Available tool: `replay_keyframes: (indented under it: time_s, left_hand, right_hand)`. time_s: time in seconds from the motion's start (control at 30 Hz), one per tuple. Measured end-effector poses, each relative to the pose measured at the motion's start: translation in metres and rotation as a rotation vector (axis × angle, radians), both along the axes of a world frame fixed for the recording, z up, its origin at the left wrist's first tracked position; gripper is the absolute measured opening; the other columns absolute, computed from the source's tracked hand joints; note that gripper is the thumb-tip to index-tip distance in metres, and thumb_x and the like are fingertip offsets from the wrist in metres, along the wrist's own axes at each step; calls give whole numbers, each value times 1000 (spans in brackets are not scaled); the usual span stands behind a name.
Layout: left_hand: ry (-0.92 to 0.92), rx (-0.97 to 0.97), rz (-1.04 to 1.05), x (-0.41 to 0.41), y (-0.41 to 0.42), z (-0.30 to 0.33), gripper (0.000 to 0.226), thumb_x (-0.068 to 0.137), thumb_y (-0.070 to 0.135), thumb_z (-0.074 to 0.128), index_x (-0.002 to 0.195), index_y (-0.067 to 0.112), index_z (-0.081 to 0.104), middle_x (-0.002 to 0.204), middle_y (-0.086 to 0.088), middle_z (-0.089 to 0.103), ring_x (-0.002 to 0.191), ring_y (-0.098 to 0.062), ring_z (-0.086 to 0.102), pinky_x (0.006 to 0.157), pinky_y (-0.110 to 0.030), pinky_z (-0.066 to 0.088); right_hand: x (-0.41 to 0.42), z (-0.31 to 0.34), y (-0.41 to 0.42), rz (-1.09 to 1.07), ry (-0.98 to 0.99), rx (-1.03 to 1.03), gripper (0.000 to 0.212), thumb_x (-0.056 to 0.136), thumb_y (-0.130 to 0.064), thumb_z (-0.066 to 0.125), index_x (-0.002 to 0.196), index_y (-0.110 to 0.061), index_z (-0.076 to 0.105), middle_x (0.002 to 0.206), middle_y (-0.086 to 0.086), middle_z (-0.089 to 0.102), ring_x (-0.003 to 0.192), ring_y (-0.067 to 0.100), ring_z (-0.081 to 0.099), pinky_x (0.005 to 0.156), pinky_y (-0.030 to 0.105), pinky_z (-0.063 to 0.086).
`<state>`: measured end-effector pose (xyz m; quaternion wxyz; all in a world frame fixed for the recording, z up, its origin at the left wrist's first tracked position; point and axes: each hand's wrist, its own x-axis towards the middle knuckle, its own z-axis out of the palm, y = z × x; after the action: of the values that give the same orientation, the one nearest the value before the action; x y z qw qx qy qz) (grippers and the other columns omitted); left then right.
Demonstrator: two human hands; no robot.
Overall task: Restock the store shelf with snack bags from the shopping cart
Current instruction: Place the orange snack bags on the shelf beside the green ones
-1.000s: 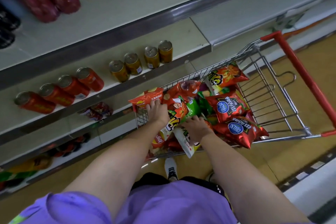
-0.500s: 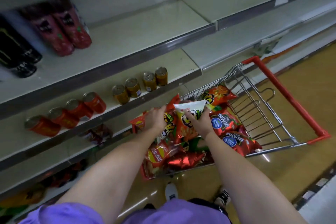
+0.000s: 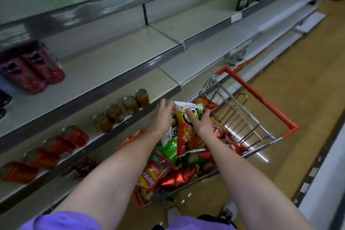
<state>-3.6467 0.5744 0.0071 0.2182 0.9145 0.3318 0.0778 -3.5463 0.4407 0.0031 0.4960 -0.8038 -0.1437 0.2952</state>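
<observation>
Right hand (image 3: 200, 123) grips the top of a white-and-orange bag (image 3: 188, 129), fingers curled over it; left hand (image 3: 163, 115) clasps the other side, possibly with a second bag behind, cannot tell. Bag held above the cart (image 3: 257, 97), not yet on any shelf (image 3: 119, 61). Cart under it heaped with snack bags (image 3: 164, 170). Shelves show only cans (image 3: 115, 113) and tubes (image 3: 31, 71), no bags visible. Judgement: restocking barely begun; nearly all left.

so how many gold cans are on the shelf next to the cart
4, in one row on the low shelf left of the cart: gold cans at and. None looks hidden.
</observation>
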Motion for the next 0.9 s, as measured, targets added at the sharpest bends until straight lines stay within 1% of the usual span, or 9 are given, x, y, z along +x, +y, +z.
replay_keyframes:
  time_s: [0.13, 0.2, 0.27, 0.43, 0.53, 0.63, 0.7, 0.83, 0.9]
  left_hand:
    - [3, 14, 42, 37, -19, 15, 73, 85, -3, 70, 147, 22, 40, 160, -6, 19, 143, -31, 34, 111, -46, 42]
    - [12, 7, 81, 51, -27, 22, 51, 91, 3, 67, 139, 11, 53, 162, -7, 20, 146, -28, 31, 117, -42, 36]
    - [5, 23, 42, 67, -35, 28, 36, 94, 7, 64, 129, 7, 62, 155, -7, 34, 143, -25, 32, 116, -38, 32]
    - [-28, 68, -45, 104, -62, 42, 36, 99, 36, 57, 132, 21, 58, 125, 0, 60, 117, -23, 52, 99, -38, 43]
    - [-52, 50, -51, 126, -83, 50, 33, 104, 41, 47, 133, 27, 49, 107, 4, 62, 96, -18, 57, 81, -33, 44]
    - [-113, 42, -69, 150, -101, 56, 30, 106, 43, 38, 128, 24, 44, 108, 2, 63, 99, -21, 60, 93, -42, 47]
    - [-128, 55, -109, 170, -115, 59, 26, 106, 44, 32, 117, 21, 40, 99, -1, 62, 88, -23, 62, 86, -46, 53]
    - [-81, 94, -223, 210, -151, 76, 35, 107, 46, 28, 118, 16, 44, 92, -1, 64, 81, -23, 64, 76, -45, 55]
    - [-64, 85, -268, 228, -168, 84, 37, 108, 45, 30, 118, 13, 46, 93, -1, 63, 81, -21, 60, 72, -43, 50]
  right_hand:
    - [25, 11, -27, -86, 9, 18, 119, 76, -85, 54, 159, -14, 7, 162, 11, 30, 146, 33, 33, 118, 50, 32]
    - [39, 15, -39, -120, 33, -22, 118, 75, -87, 51, 159, -18, 5, 161, 12, 30, 144, 36, 36, 117, 53, 33]
    - [56, 16, -53, -164, 36, -55, 112, 81, -83, 51, 159, -20, 2, 164, 12, 25, 146, 37, 32, 116, 53, 30]
    - [84, 22, -83, -272, 75, -26, 112, 82, -84, 46, 160, -19, 0, 165, 12, 20, 149, 36, 27, 117, 55, 26]
    - [101, 26, -101, -375, 56, 0, 101, 88, -83, 33, 158, -16, 8, 163, 14, 25, 147, 36, 30, 116, 55, 27]
    - [115, 32, -123, -440, 35, 70, 92, 91, -79, 26, 158, -17, 11, 165, 10, 21, 149, 34, 26, 117, 58, 23]
    - [129, 36, -141, -509, 37, 113, 92, 91, -80, 26, 160, -21, 9, 167, 5, 17, 151, 32, 21, 119, 60, 18]
    - [165, 40, -186, -622, 38, 97, 82, 88, -83, 30, 142, -21, 37, 137, 10, 55, 114, 31, 54, 101, 50, 40]
    - [183, 42, -207, -652, 33, 119, 73, 91, -78, 35, 132, -18, 42, 118, 7, 60, 97, 25, 54, 88, 41, 41]
